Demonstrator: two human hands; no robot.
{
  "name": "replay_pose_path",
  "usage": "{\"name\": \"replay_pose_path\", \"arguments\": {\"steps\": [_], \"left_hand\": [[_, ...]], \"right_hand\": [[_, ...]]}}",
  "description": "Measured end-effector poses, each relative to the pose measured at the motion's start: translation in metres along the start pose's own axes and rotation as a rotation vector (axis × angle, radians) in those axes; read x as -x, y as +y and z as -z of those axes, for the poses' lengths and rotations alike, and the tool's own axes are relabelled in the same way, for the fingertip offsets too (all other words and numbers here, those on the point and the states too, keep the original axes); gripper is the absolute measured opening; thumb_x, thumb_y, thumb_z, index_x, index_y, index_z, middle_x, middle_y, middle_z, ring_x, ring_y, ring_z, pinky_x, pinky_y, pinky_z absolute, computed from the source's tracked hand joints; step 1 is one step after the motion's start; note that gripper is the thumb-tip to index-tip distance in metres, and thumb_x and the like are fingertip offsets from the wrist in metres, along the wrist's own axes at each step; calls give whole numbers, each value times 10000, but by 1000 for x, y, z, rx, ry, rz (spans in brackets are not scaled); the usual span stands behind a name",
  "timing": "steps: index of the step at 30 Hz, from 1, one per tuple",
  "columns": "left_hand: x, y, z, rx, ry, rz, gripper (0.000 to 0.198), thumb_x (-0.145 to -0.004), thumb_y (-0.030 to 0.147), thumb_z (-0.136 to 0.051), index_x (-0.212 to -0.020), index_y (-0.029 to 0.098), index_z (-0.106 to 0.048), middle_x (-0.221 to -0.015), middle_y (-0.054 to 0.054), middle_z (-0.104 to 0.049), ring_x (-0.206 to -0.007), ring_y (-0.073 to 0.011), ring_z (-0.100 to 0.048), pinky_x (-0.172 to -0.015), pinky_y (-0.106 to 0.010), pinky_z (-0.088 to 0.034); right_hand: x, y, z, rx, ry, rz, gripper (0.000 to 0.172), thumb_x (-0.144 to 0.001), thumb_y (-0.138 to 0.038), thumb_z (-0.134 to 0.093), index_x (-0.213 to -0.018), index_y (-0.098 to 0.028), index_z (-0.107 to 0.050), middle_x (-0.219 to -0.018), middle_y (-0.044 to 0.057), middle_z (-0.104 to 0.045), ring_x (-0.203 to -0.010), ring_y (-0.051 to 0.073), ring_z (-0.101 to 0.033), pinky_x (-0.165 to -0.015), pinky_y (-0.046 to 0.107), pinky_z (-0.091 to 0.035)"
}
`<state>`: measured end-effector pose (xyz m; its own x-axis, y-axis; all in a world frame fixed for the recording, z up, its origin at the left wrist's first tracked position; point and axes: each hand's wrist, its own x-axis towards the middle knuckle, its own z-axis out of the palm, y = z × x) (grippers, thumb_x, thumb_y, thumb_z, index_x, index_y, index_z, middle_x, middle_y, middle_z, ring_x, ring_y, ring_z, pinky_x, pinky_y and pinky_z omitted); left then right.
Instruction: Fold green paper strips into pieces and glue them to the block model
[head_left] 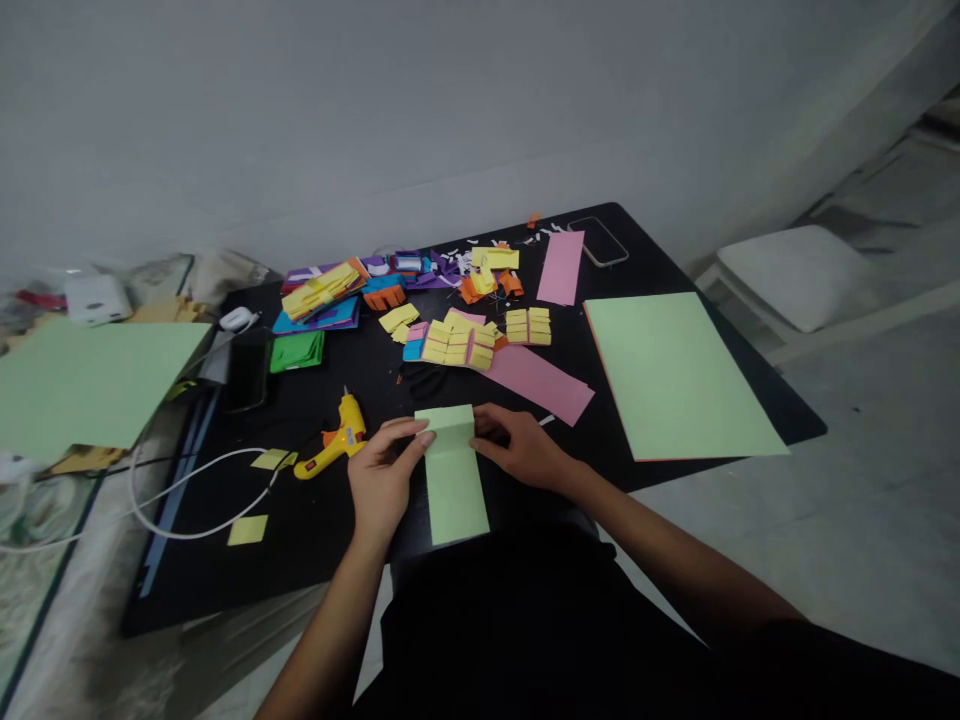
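Note:
A pale green paper strip lies lengthwise towards me at the table's near edge, with a crease across its upper part. My left hand pinches the strip's left side near that crease, thumb on top. On the opposite side, my right hand grips the right edge between thumb and fingers. Just left of my left hand is a yellow glue gun, lying on its side. Beyond the strip are pink paper strips and joined yellow folded paper pieces.
Large green sheets lie on the right of the black table. Stacked coloured papers, green folded pieces and paper scraps fill the back. A phone rests at the far corner. A white cable loops on the left.

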<state>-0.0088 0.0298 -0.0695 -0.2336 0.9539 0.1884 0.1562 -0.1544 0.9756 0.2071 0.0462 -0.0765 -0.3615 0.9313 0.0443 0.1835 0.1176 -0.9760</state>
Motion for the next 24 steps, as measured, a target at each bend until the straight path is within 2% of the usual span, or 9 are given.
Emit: {"name": "replay_pose_path", "arguments": {"steps": [2, 5, 8, 11, 15, 18, 21, 23, 24], "left_hand": [[-3, -2, 1, 15, 49, 27, 146, -735, 285, -887, -856, 218, -841, -942, -52, -809, -912, -195, -753, -821, -297, -604], [-7, -6, 6, 25, 107, 73, 189, -733, 295, -890, -889, 201, -841, -892, -59, -805, -819, -175, -738, -755, -282, -606], [-13, -2, 13, 71, 102, 79, 201, -749, 291, -883, -925, 206, -839, -834, -39, -792, -752, -147, -715, -715, -258, -595], [-23, 17, 16, 56, 67, 10, 220, -741, 280, -893, -945, 214, -844, -762, -7, -753, -671, -119, -665, -641, -224, -561], [-43, 58, 10, -35, 17, -144, 216, -740, 257, -901, -949, 219, -858, -710, 12, -717, -616, -94, -606, -585, -198, -524], [-62, 85, 0, -63, -20, -283, 198, -752, 260, -902, -942, 222, -858, -735, 11, -741, -592, -87, -605, -561, -193, -520], [-80, 104, -7, -81, -63, -406, 171, -789, 257, -890, -951, 225, -849, -767, 11, -760, -629, -95, -647, -607, -202, -554], [-90, 113, -10, -94, -75, -471, 157, -814, 265, -879, -961, 226, -842, -791, 7, -770, -654, -102, -666, -629, -213, -569], [-94, 117, -11, -103, -75, -492, 154, -824, 269, -875, -966, 226, -838, -803, 5, -773, -663, -105, -671, -634, -219, -572]], "right_hand": [[-3, 1, -1, -49, -5, -31, 227, -917, -199, -672, -1139, -182, -717, -1017, 74, -810, -928, 213, -767, -867, 365, -600], [-4, 0, 2, -67, -9, -43, 228, -908, -177, -665, -1130, -182, -716, -996, 64, -810, -888, 201, -767, -842, 357, -609], [-2, 1, 18, -11, 79, -51, 257, -888, -171, -675, -1143, -178, -709, -1011, 74, -808, -889, 204, -770, -816, 356, -623], [0, 2, 46, 110, 215, -54, 254, -889, -166, -666, -1138, -178, -716, -1028, 88, -804, -928, 221, -777, -822, 368, -634], [-7, -15, 78, 497, 339, -44, 260, -869, -122, -673, -1115, -175, -738, -996, 115, -801, -920, 279, -772, -893, 487, -625], [-20, -56, 81, 590, 511, 229, 215, -936, -257, -714, -1135, -178, -739, -1156, 162, -777, -1106, 326, -738, -1002, 543, -588], [-40, -106, 73, 440, 383, 553, 235, -991, -306, -699, -1220, -259, -725, -1253, 90, -769, -1204, 261, -715, -1058, 470, -580], [-55, -131, 67, 417, 284, 670, 293, -951, -321, -767, -1239, -283, -728, -1332, 63, -748, -1284, 256, -684, -1128, 470, -540], [-62, -139, 66, 422, 258, 706, 271, -947, -310, -774, -1215, -283, -743, -1292, 53, -769, -1250, 248, -705, -1115, 459, -550]]}}
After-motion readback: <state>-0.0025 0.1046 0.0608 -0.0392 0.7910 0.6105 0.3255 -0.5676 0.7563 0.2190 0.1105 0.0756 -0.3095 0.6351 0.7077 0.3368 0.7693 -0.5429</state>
